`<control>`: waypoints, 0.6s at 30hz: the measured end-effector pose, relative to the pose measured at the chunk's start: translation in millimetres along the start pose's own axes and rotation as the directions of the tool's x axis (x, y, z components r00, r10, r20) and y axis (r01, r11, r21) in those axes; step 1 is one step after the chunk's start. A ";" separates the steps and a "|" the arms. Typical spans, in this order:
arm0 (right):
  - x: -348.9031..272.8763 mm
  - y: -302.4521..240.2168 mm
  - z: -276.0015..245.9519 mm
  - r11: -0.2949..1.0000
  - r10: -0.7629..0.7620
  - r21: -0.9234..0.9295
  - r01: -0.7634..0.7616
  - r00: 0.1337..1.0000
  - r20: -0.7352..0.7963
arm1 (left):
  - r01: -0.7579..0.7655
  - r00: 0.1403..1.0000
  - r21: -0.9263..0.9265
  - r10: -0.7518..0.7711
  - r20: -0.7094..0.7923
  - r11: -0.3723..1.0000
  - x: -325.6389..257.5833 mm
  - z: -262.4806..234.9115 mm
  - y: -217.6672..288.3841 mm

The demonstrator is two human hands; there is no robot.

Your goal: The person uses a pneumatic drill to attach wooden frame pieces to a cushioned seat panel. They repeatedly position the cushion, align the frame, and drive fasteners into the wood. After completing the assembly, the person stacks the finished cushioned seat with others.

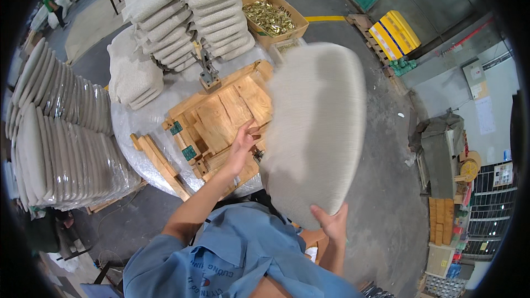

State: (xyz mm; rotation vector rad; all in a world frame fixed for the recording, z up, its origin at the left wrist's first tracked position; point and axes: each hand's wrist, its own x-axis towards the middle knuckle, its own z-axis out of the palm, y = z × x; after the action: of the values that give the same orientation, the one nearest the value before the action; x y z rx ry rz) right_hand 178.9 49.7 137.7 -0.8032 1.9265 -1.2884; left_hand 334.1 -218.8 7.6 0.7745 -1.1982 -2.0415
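Blue shirt (237, 259) nearest lens. I log right hand (330, 222) under lower edge of beige seat cushion (314, 127), fingers curled, gripping rim. Cushion tilted, long axis running up-right, blurred. Left hand (242, 146) nearer wooden jig (221, 116) on wrapped table (138, 124), fingers pressed together, extended, touching cushion's left edge. Left forearm stretched forward; right elbow bent close.

Head-worn fisheye; looks steeply down.
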 end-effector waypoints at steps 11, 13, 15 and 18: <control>253.0 43.5 51.9 0.939 -0.116 0.335 -0.076 0.847 0.519 | 0.205 0.917 -0.941 0.284 0.281 0.270 82.8 16.1 -34.8; 293.8 37.9 86.6 0.835 0.091 0.430 -0.344 0.856 0.508 | 0.300 0.926 -0.954 0.243 0.289 -0.007 111.1 34.1 -60.1; 317.7 38.8 111.6 0.762 0.152 0.473 -0.442 0.832 0.533 | 0.359 0.932 -0.815 0.214 0.292 -0.454 140.6 50.4 -85.2; 324.3 49.5 122.6 0.723 0.187 0.472 -0.504 0.801 0.568 | 0.291 0.943 -0.335 0.209 0.259 -0.896 167.6 66.5 -100.3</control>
State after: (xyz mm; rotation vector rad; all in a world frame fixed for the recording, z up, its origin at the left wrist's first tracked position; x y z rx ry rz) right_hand 82.7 -254.6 -6.6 -0.3339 1.0768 -1.2015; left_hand 157.2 -274.4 -82.8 -0.8510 1.8337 -1.8422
